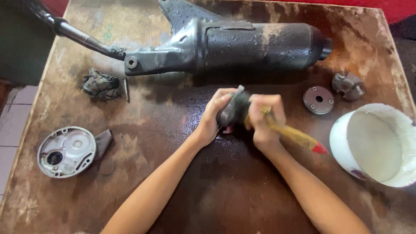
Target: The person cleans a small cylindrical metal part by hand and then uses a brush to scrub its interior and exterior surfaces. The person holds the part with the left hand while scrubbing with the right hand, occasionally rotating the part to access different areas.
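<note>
At the middle of the wet, stained wooden tabletop, the left hand wraps its fingers around a small dark metal part, holding it just above the boards. The right hand is clenched on a brush with a yellowish wooden handle and a red tip; the handle slants out toward the lower right, while the bristle end is hidden against the dark part between the two hands. The hands touch each other over that part.

Beyond them, a large black exhaust muffler, beaded with drops, lies across the far side of the tabletop, its pipe running off to the upper left. Left of the hands a crumpled dark rag sits near a thin pin, and nearer the left edge lies a round grey engine cover. To the right are a small round metal disc, a grey metal fitting just beyond it, and a white plastic bucket tipped on its side, its opening facing the camera.
</note>
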